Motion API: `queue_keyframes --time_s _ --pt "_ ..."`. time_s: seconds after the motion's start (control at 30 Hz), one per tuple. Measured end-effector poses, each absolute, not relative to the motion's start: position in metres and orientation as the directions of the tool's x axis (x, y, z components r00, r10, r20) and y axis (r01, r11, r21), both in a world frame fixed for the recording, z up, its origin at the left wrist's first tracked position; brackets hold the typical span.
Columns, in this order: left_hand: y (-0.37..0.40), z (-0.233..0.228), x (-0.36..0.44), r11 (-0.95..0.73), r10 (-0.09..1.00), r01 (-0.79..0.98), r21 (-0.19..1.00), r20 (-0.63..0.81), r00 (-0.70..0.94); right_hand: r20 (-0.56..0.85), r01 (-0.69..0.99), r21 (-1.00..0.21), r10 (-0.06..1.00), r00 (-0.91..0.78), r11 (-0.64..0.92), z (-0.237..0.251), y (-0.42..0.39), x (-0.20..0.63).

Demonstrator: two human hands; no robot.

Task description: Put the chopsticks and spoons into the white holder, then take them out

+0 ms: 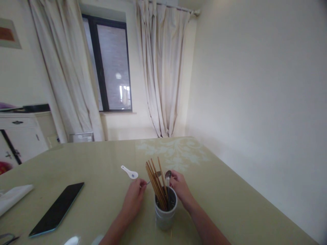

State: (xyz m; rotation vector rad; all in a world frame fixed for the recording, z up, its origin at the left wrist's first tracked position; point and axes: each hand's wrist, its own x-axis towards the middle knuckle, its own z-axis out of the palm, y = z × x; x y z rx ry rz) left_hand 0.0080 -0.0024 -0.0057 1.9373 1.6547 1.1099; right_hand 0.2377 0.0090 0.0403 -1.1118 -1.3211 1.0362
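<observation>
My left hand [134,194] is closed in a pinch on the thin handle of a metal spoon [158,174], left of the cup. That spoon's bowl is partly hidden behind several brown wooden chopsticks [156,183]. The chopsticks lean in a grey-white cup [165,217], along with a second metal spoon [168,175], bowl up. Just behind and right of that bowl, my right hand [180,186] has its fingers curled together; what they hold, if anything, is hidden. A white soup spoon [130,172] lies beyond my left hand.
A dark tablet-like device [57,210] lies on the green tabletop [102,160] at left. White folded material [15,197], partly visible scissors [9,237] and a white object [72,241] sit near the edges. A wall [255,102] runs along the right.
</observation>
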Motion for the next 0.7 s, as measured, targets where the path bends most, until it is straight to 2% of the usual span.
queue_keyframes --time_s 0.07,0.13,0.2,0.3,0.43,0.53,0.63,0.7 --pt "-0.005 -0.005 0.018 -0.307 0.945 0.499 0.81 0.321 0.06 0.184 0.058 -0.981 0.982 -0.054 0.187 0.034 0.01 0.233" --pt "-0.008 -0.003 0.025 -0.324 0.946 0.39 0.862 0.308 0.107 0.208 0.057 -0.976 0.976 -0.07 0.212 0.031 0.01 0.231" --pt "-0.01 -0.002 0.029 -0.317 0.948 0.323 0.892 0.293 0.123 0.218 0.083 -0.973 0.976 0.0 0.217 0.031 0.01 0.231" --pt "-0.011 0.0 0.031 -0.298 0.954 0.263 0.918 0.276 0.119 0.215 0.114 -0.973 0.967 0.136 0.2 0.035 0.01 0.234" --pt "-0.005 0.001 0.025 -0.325 0.946 0.285 0.902 0.303 0.117 0.311 0.102 -0.949 0.939 0.148 0.298 0.046 0.009 0.242" --pt "0.004 -0.003 0.006 -0.34 0.908 0.528 0.778 0.417 -0.031 0.433 0.129 -0.901 0.839 0.329 0.415 0.062 0.007 0.259" --pt "0.008 -0.012 -0.019 -0.22 0.87 0.838 0.499 0.489 -0.063 0.514 0.134 -0.831 0.655 0.554 0.539 0.079 0.005 0.283" --pt "0.008 -0.018 -0.029 -0.133 0.884 0.935 0.328 0.467 -0.038 0.536 0.107 -0.772 0.552 0.639 0.626 0.089 0.004 0.295"
